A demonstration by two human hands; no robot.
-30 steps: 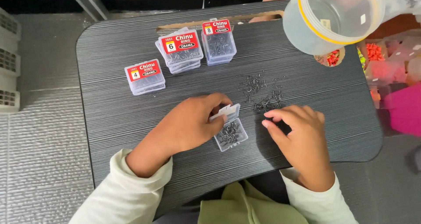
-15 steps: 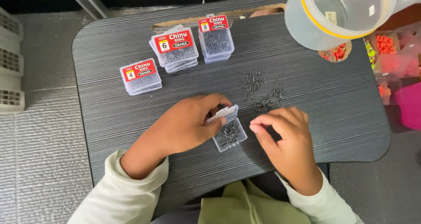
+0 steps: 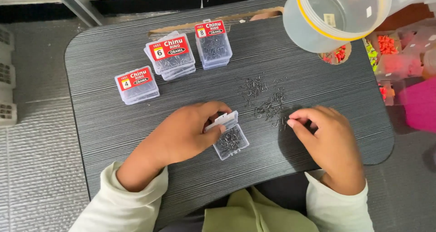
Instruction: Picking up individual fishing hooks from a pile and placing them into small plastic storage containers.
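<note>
**A:** ok so what are the hands doing in this shot?

**B:** left hand [image 3: 184,134] is curled around a small clear box [image 3: 230,141], thumb and fingertips pinching its flipped-up lid [image 3: 221,121], so it's holding the box open. The box sits on the dark table [image 3: 118,123] pretty much dead centre, near the front edge, and it has a bunch of little dark hooks in it

**A:** and the right one?

**B:** right hand [image 3: 329,143] rests on the table just right of the box, not touching it. Fingers are bent in, with thumb and index fingertip pressed close together at the edge of the loose hooks [image 3: 268,104]. Can't tell if there's actually a hook between them, too tiny to see

**A:** where's that loose pile exactly?

**B:** scattered on the table just behind the box and the right hand, spreading back toward the middle

**A:** anything else around?

**B:** further back on the left side there are closed boxes with red labels: one single box [image 3: 136,84], then a stack [image 3: 171,55], then another stack [image 3: 213,43] beside it. At the back right corner a big clear tub with a yellow rim [image 3: 331,16] is tipped on its side, mouth facing the camera. Off the right edge of the table there are trays of red and pink bits [image 3: 399,59]. Pale sleeves on both arms
</note>
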